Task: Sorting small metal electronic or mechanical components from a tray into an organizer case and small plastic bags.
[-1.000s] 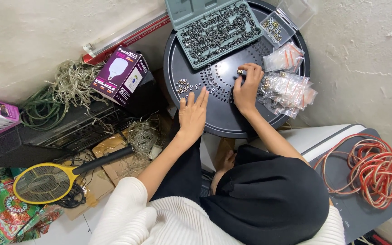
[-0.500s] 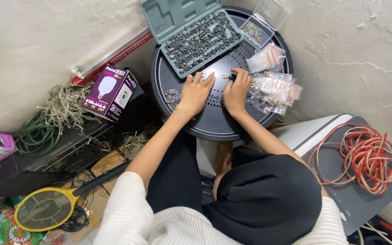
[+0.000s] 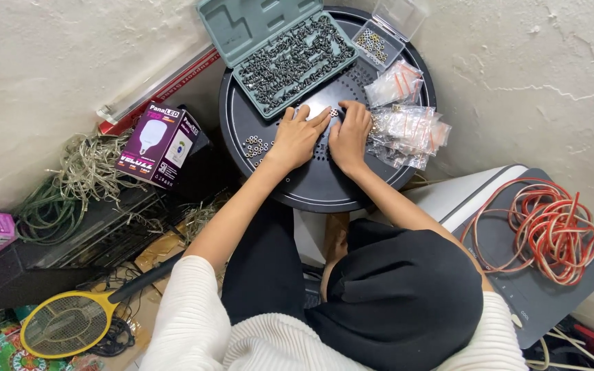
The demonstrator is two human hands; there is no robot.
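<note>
My left hand (image 3: 297,137) lies palm down on the round black perforated tray (image 3: 324,196), fingers spread. My right hand (image 3: 350,132) rests beside it with fingers bent, their tips on the tray. A few small metal nuts (image 3: 333,112) sit between the two sets of fingertips. Just beyond the hands lies an open grey-green case (image 3: 290,58) full of dark screws. A small heap of nuts (image 3: 256,145) lies left of my left hand. Clear plastic bags (image 3: 407,127) of small parts are by my right hand.
A small clear box (image 3: 374,41) of rings stands at the tray's far edge. A purple bulb carton (image 3: 159,144), tangled wire (image 3: 84,178) and a yellow racket-shaped swatter (image 3: 70,323) lie to the left. A coil of red cable (image 3: 551,230) rests on a grey board at right.
My left hand has moved from the tray's near left part to its middle, beside my right hand. My right hand drew back a little from the bags.
</note>
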